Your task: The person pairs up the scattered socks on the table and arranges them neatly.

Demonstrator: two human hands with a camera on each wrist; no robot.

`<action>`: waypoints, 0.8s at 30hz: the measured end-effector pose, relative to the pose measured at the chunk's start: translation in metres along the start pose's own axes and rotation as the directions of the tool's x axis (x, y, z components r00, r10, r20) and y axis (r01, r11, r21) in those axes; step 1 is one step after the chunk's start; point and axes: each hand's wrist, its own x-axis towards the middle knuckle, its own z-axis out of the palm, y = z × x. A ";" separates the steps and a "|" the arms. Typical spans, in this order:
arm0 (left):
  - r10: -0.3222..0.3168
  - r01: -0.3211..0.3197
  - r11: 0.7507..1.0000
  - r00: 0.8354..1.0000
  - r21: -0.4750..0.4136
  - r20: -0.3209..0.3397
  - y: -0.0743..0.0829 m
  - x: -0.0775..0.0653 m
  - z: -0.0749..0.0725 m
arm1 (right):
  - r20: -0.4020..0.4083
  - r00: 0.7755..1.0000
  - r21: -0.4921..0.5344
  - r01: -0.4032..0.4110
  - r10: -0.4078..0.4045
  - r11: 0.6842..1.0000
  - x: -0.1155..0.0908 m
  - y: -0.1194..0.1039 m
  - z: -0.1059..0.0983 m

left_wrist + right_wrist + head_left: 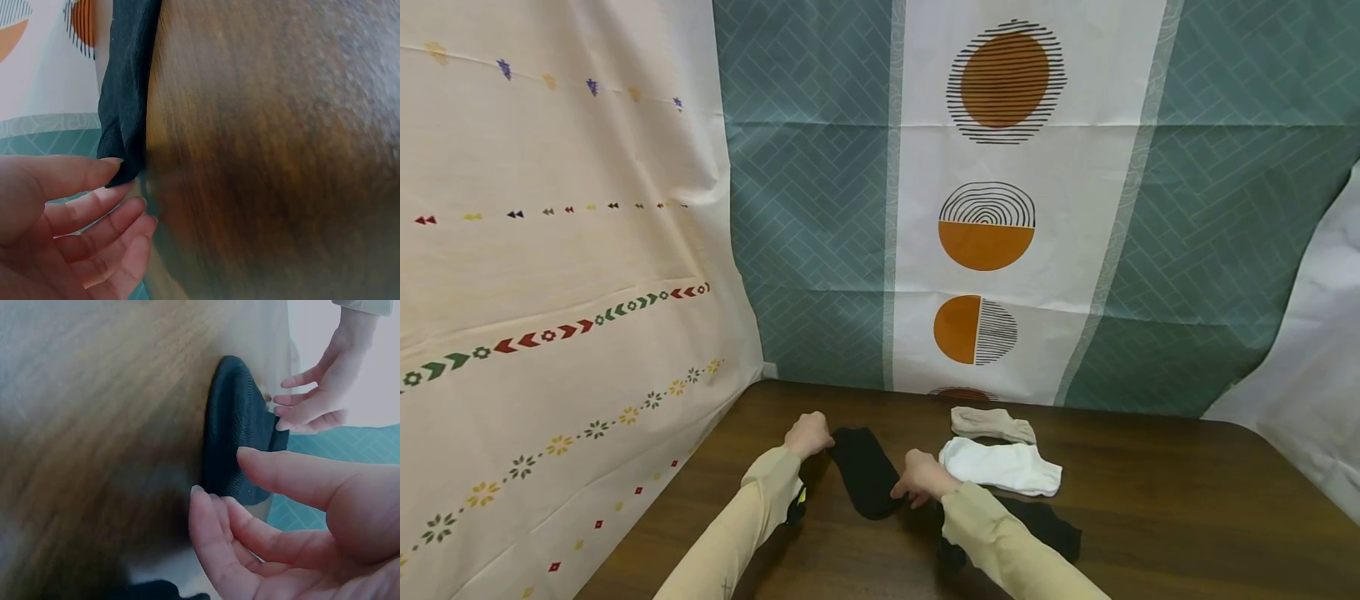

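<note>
A black sock [867,475] lies flat on the table, slanting between the two hands. At its far end my left hand [809,435] pinches the fabric. In the left wrist view, thumb and index finger grip the tip of the sock [128,81], the other fingers loosely bent. My right hand [922,477] is at the near right edge of the same sock. In the right wrist view, the thumb of the right hand [300,519] and its fingers are apart, with the sock [234,425] showing between them; whether they touch it is hard to tell.
To the right lie a beige sock [992,424] at the back, a white sock [1002,467] in front of it, and another black sock [1045,527] partly behind the right forearm. Patterned cloths [820,250] hang behind and beside the brown wooden table [1165,500].
</note>
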 end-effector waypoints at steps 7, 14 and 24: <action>0.025 -0.025 0.999 1.000 -0.028 -0.003 -0.001 0.000 -0.001 | 0.029 1.000 0.073 0.001 -0.003 0.997 -0.006 -0.003 0.001; 0.035 -0.035 0.998 0.999 -0.050 -0.004 -0.002 -0.002 -0.004 | 0.022 1.000 0.109 -0.002 0.000 0.994 -0.007 -0.002 0.002; 0.053 -0.052 0.998 0.998 -0.032 0.038 -0.003 -0.015 -0.007 | 0.021 1.000 0.132 0.001 -0.004 0.991 -0.003 0.003 -0.002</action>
